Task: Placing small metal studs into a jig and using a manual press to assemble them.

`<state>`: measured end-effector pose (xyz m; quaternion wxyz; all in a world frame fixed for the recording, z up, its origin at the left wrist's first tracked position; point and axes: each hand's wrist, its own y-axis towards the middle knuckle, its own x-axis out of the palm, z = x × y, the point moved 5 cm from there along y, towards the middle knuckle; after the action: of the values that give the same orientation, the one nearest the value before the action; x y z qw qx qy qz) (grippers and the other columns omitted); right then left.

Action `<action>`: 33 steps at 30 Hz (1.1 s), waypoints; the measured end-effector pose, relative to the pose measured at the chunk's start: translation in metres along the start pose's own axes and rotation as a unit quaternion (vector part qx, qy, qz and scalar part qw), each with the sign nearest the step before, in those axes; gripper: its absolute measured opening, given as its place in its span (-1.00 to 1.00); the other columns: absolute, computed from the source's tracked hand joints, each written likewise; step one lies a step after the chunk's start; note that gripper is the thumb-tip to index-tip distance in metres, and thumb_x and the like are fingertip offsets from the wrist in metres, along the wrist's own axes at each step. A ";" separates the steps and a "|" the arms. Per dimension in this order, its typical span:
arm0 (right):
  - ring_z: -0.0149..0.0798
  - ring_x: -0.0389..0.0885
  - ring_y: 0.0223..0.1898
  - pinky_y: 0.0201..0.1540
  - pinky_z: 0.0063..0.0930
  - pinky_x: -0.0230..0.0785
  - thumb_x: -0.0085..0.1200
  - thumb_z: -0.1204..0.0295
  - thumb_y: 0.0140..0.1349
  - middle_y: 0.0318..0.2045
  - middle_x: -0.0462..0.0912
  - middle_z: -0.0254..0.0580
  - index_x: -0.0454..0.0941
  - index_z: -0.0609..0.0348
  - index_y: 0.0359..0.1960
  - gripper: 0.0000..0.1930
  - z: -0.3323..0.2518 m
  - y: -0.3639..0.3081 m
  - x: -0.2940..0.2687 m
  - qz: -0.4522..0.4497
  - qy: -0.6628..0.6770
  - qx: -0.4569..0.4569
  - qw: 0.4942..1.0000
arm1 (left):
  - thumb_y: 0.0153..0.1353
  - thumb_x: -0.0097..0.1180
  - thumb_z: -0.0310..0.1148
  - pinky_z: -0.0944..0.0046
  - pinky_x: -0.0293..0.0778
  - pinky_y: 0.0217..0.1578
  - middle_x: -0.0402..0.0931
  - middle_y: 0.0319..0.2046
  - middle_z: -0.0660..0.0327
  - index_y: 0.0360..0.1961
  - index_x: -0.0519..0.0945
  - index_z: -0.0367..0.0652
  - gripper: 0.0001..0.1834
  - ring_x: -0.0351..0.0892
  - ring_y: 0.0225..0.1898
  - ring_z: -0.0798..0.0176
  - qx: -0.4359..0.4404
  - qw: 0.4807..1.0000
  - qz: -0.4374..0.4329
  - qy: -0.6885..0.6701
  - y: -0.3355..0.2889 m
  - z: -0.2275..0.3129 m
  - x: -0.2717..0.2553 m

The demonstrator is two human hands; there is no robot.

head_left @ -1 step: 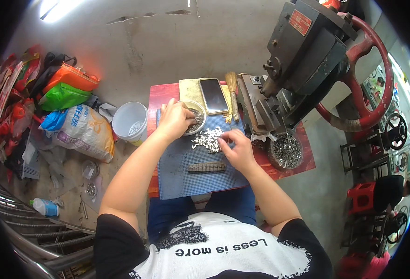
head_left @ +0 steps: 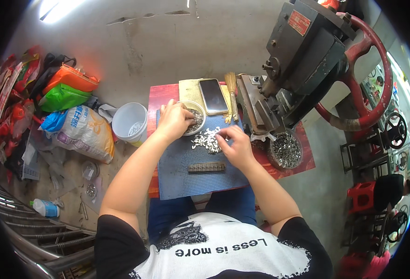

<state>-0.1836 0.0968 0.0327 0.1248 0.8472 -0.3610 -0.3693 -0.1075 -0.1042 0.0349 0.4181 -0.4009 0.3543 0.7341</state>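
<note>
My left hand (head_left: pixel 173 121) reaches over a round white bowl (head_left: pixel 200 106) of small dark metal parts, its bent fingertips down among them. What those fingers pinch is hidden. Beside the bowl, a loose pile of small whitish pieces (head_left: pixel 206 141) lies on a blue textured mat (head_left: pixel 179 174). My right hand (head_left: pixel 236 145) is at the pile's right edge, fingers curled and thumb close to the index finger. Anything between them is too small to make out. Nearer to me, a narrow metal block with a row of slots (head_left: pixel 207 168) lies crosswise on the mat.
A phone (head_left: pixel 213 96) and a small straw brush (head_left: pixel 231 93) lie behind the pile. At right stand a dark hand press (head_left: pixel 307 56) with a red wheel and a tub of metal parts (head_left: pixel 286 149). A white bucket (head_left: pixel 129 122) and stuffed bags (head_left: pixel 79 132) are at left.
My right hand has shifted slightly left and up, over the edge of the whitish pile. The left hand stays in the bowl.
</note>
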 end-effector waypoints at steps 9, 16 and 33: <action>0.05 0.57 -0.22 -0.14 -0.13 0.40 0.12 0.27 0.33 -0.37 0.64 -0.01 0.63 0.23 -0.32 -0.75 -0.006 0.081 0.045 -0.151 -0.126 -0.033 0.980 | 0.06 0.39 -0.21 0.01 0.17 0.16 0.69 -0.15 0.39 -0.31 0.81 0.01 -0.82 0.43 0.11 0.16 0.086 0.988 0.081 -0.099 -0.015 -0.004 -0.011; 0.02 0.60 -0.27 -0.19 -0.14 0.42 0.11 0.26 0.35 -0.37 0.63 0.05 0.59 0.27 -0.31 -0.73 -0.015 0.090 0.057 -0.275 -0.038 0.027 0.960 | 0.11 0.36 -0.24 -0.11 0.06 0.32 0.71 -0.12 0.36 -0.22 0.79 0.00 -0.78 0.40 0.27 0.15 0.145 0.986 0.058 -0.049 -0.018 -0.010 -0.016; -0.17 0.64 -0.30 -0.20 -0.25 0.46 0.17 0.16 0.33 -0.39 0.68 -0.04 0.66 0.25 -0.31 -0.66 -0.006 0.095 0.054 -0.234 0.004 0.071 0.970 | 0.17 0.34 -0.19 -0.20 -0.03 0.38 0.72 -0.04 0.37 -0.16 0.80 0.13 -0.79 0.34 0.37 0.13 0.041 0.968 0.069 -0.236 -0.017 -0.021 -0.007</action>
<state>-0.2033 -0.0085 0.0535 -0.0243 0.9162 -0.1778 -0.3582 -0.0836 -0.1173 0.0294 0.4542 -0.1732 0.3023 0.8200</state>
